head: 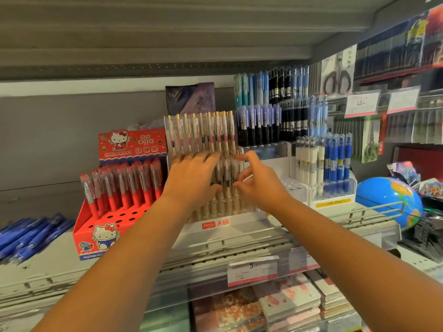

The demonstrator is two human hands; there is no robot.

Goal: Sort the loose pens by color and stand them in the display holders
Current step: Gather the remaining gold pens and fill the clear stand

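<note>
A clear tiered display holder (215,222) stands mid-shelf, filled with clear gold-clipped pens (203,133). My left hand (194,176) lies over its front rows, fingers stretched across the pens and thumb curled below. My right hand (259,180) reaches in from the right with thumb and fingers curled at the same front-row pens; motion blur hides whether it holds one. A red Hello Kitty holder (103,231) with red pens (124,185) stands to the left. Loose blue pens (31,236) lie on the shelf at far left.
Right of the clear holder stand white racks with purple, black and blue pens (271,121) and a small rack of white and blue pens (333,164). A blue globe (388,200) sits at far right. Price tags (251,269) hang on the shelf's front rail; notebooks lie below.
</note>
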